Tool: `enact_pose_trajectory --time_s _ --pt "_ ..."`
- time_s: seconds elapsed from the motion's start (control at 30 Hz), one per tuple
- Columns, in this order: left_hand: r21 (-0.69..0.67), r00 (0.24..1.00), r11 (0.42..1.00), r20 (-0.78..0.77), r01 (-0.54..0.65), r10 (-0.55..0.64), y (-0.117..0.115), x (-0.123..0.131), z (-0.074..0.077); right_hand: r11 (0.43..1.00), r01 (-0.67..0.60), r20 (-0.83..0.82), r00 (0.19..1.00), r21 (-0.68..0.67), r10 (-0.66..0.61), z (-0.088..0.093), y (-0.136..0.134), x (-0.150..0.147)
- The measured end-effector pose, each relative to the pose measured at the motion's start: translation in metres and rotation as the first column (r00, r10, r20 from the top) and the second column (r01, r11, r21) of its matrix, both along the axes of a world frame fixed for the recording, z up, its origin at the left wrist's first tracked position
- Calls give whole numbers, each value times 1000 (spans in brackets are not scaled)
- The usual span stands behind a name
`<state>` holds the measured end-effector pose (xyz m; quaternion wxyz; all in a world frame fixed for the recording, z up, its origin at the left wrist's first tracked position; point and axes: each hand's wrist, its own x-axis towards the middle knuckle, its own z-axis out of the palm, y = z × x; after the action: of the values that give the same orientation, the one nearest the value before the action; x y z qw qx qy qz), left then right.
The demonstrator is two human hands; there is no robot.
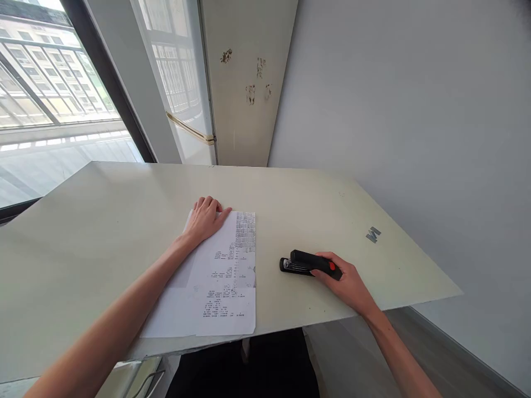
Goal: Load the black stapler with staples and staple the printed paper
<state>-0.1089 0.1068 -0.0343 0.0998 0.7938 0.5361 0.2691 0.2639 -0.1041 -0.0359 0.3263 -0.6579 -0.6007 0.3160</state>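
Observation:
Printed paper sheets lie on the table near its front edge, partly overlapping, with small dark text on the right side. My left hand rests palm down on their top left part, its thumb stretched out to the right and its fingers slightly bent at the far edge. To the right of the sheets, my right hand is wrapped around the rear end of a black stapler with a red spot on its side. The stapler's front points left toward the paper, its jaws apart, and a gap separates it from the sheets.
Grey strips that look like staples lie on the right of the pale table. Behind the table stands a fridge with worn patches on its side. A grey wall borders the right, and a window the left.

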Motion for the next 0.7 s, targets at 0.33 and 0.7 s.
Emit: enact_pose_trajectory --time_s 0.33,0.7 --pt "-182 940 936 223 302 -260 -23 47 3 1000 18 -4 1000 6 -18 1 -1 -3" --pt "-177 952 950 213 258 -219 -25 76 -4 1000 -4 -5 1000 4 4 1 0 -1"
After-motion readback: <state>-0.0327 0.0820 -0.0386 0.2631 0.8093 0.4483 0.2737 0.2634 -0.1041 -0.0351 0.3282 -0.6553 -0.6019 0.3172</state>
